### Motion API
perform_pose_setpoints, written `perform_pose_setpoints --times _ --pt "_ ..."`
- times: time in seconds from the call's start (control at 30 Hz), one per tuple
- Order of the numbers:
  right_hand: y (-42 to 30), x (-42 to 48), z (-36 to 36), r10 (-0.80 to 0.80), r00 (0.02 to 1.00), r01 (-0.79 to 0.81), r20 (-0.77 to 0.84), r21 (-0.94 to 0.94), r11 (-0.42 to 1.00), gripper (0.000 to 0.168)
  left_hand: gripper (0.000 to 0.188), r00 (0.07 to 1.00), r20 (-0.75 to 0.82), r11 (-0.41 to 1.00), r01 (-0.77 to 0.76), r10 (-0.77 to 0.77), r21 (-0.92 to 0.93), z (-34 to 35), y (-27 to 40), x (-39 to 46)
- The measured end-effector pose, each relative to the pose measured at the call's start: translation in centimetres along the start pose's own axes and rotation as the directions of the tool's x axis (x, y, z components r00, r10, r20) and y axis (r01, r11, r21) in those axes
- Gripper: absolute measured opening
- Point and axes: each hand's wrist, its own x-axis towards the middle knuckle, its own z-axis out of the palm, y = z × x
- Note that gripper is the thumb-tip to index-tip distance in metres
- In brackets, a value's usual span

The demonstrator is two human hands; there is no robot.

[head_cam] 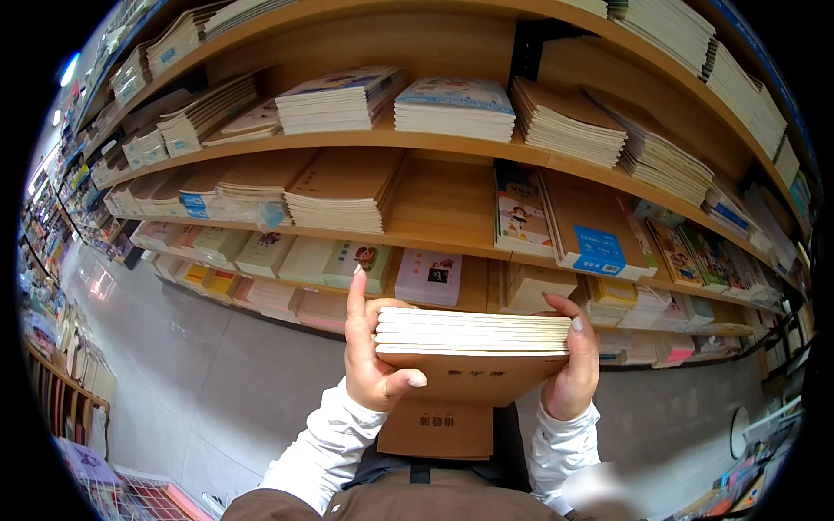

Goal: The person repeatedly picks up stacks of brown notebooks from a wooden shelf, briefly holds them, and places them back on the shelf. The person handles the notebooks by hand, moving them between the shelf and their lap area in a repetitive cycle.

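Observation:
A stack of thin notebooks [472, 332] with brown kraft-paper covers is held between my two hands in front of my body. My left hand [365, 365] presses the stack's left side, thumb across the brown cover and index finger pointing up. Along the right edge, my right hand [575, 368] grips with its fingers curled against the pages. The page edges face up and the cover, which bears writing, faces me. Below the stack, another brown notebook [436, 433] with printed characters lies close to my lap; its upper part is hidden.
A wooden shelf unit [449, 234] curves across the view with stacked notebooks [345, 189] and booklets [456, 107]. A blue-labelled packet [596, 251] sits at a shelf's front edge. Grey tile floor [254, 384] lies below. A white wire basket [146, 492] stands lower left.

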Motion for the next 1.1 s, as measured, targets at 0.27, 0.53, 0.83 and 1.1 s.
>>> perform_pose_setpoints --times 0.27,0.53,0.83,1.1 --pt "0.2 0.3 -0.8 -0.008 0.992 -0.006 0.129 0.111 0.994 0.068 0.081 0.963 0.026 0.953 0.263 -0.269 0.151 -1.3 -4.7 -5.9" --pt "7.7 -2.2 -4.6 0.006 0.967 -0.025 0.254 0.071 0.997 0.089 0.060 0.903 0.029 0.903 0.429 -0.429 -0.008 -1.1 -6.5 -8.0" --pt "11.7 -4.6 -4.7 0.196 0.953 -0.226 0.229 0.112 0.968 0.072 0.056 0.902 0.039 0.898 0.433 -0.431 -0.077 -1.0 -6.6 -8.8" --pt "11.7 -4.7 -4.4 0.133 0.959 -0.136 0.251 -0.006 0.991 0.072 0.041 0.922 0.008 0.920 0.387 -0.388 -0.058 0.1 -5.7 -8.2"
